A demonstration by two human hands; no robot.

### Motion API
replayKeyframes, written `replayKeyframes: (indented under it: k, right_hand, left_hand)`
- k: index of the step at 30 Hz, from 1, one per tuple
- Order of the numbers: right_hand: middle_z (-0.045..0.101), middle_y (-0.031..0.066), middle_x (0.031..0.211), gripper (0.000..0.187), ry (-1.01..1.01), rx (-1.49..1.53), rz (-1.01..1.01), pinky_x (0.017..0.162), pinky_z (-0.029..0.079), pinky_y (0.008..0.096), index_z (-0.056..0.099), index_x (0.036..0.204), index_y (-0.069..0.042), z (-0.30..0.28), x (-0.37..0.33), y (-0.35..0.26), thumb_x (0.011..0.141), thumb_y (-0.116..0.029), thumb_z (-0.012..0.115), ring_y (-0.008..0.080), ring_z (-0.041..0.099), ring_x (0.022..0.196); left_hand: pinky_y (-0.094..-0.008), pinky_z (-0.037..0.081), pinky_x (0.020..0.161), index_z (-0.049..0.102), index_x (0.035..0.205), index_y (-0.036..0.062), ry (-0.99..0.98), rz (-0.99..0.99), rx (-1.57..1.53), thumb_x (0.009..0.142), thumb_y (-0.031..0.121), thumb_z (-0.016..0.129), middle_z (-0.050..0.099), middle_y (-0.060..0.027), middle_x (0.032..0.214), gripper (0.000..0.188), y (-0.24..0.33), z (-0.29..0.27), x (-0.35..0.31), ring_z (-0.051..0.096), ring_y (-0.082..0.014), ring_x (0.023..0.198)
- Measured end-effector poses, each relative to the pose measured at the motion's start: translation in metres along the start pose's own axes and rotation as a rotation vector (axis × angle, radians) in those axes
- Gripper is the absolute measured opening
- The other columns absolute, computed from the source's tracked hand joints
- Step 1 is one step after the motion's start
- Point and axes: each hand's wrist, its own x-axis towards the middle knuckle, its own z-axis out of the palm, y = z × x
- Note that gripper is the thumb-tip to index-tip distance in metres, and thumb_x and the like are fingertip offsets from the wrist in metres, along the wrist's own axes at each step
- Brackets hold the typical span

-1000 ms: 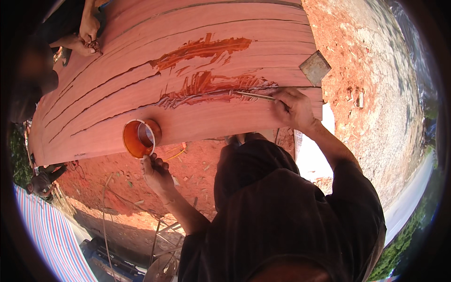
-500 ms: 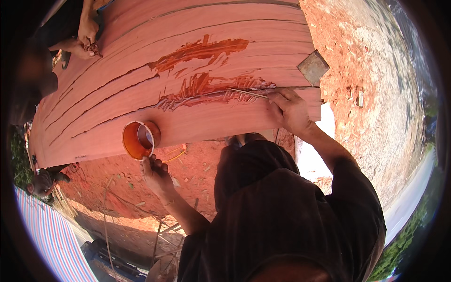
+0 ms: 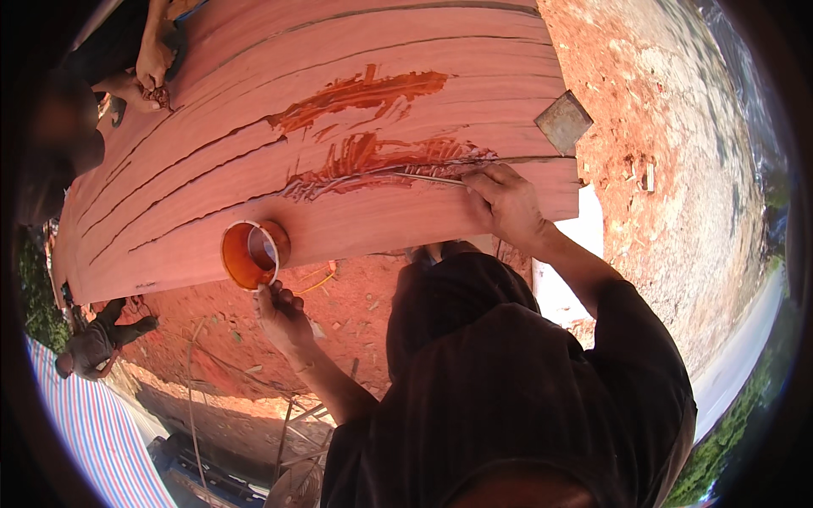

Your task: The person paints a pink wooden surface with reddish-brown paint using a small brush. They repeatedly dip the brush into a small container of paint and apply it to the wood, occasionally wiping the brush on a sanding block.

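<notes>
My left hand is closed on the lower rim of a small round tub, tilted so its orange-red inside shows, by the near edge of a large pinkish-red plank surface. Pinched in my right hand is a thin stick-like tool. Its far end lies against a dark seam between planks, among wet-looking red smears. A second glossy orange-red patch covers the surface farther off. I cannot make out the tool's tip.
At the far left a co-worker's hands hold a reddish-brown clump over the planks. A square plate rests at the right edge. Red soil lies below, and another person is at the lower left.
My right hand has moved a little left, drawing the tool along the seam. The left hand and tub stay nearly still. The co-worker's hands shifted slightly left; the distant person moved right.
</notes>
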Motion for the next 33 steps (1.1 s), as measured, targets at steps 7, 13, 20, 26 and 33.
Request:
replayKeyframes:
  k: [7, 13, 20, 26, 33]
  right_hand:
    - [0.071, 0.0135, 0.096, 0.019, 0.005, 0.014, -0.02, 0.075, 0.059, 0.0421, 0.073, 0.102, -0.005, -0.001, 0.002, 0.002, 0.084, -0.002, 0.073, 0.0353, 0.069, 0.087]
    - [0.071, 0.0132, 0.099, 0.017, 0.012, 0.035, 0.0, 0.077, 0.058, 0.0448, 0.071, 0.102, -0.006, 0.0, 0.002, 0.001, 0.085, -0.003, 0.067, 0.0362, 0.069, 0.091]
    - [0.071, 0.0133, 0.094, 0.021, -0.028, 0.052, 0.084, 0.072, 0.058, 0.0401, 0.074, 0.108, -0.004, -0.006, 0.009, -0.011, 0.087, -0.002, 0.068, 0.0324, 0.07, 0.085]
    - [0.071, 0.0144, 0.091, 0.019, -0.074, 0.162, 0.144, 0.07, 0.058, 0.037, 0.075, 0.105, -0.001, -0.044, 0.024, -0.023, 0.087, 0.001, 0.068, 0.0297, 0.071, 0.08]
    - [0.072, 0.0135, 0.09, 0.022, -0.039, 0.179, -0.189, 0.068, 0.057, 0.0387, 0.07, 0.106, -0.001, -0.067, 0.05, -0.067, 0.084, 0.002, 0.072, 0.0308, 0.069, 0.077]
  left_hand:
    - [-0.0244, 0.039, 0.051, 0.062, 0.105, 0.0123, -0.008, -0.005, -0.009, 0.102, 0.029, 0.068, 0.066, -0.0017, 0.09, 0.018, -0.001, -0.004, 0.001, 0.056, -0.0085, 0.066]
    - [-0.0239, 0.04, 0.05, 0.063, 0.103, 0.013, -0.013, -0.002, -0.018, 0.102, 0.028, 0.068, 0.069, -0.0011, 0.089, 0.016, -0.002, -0.002, 0.001, 0.056, -0.0074, 0.063]
    - [-0.0229, 0.039, 0.047, 0.064, 0.092, 0.0098, 0.072, 0.135, 0.082, 0.102, 0.021, 0.066, 0.065, -0.0015, 0.074, 0.015, 0.002, 0.017, -0.01, 0.053, -0.0059, 0.055]
    - [-0.0208, 0.038, 0.049, 0.062, 0.085, 0.008, -0.1, 0.316, 0.355, 0.103, 0.025, 0.066, 0.057, -0.0001, 0.064, 0.026, 0.017, 0.054, -0.04, 0.046, -0.0052, 0.051]
    - [-0.0199, 0.04, 0.053, 0.06, 0.093, 0.0051, -0.163, 0.363, 0.512, 0.105, 0.02, 0.064, 0.063, -0.0013, 0.072, 0.02, 0.022, 0.099, -0.064, 0.052, -0.0039, 0.059]
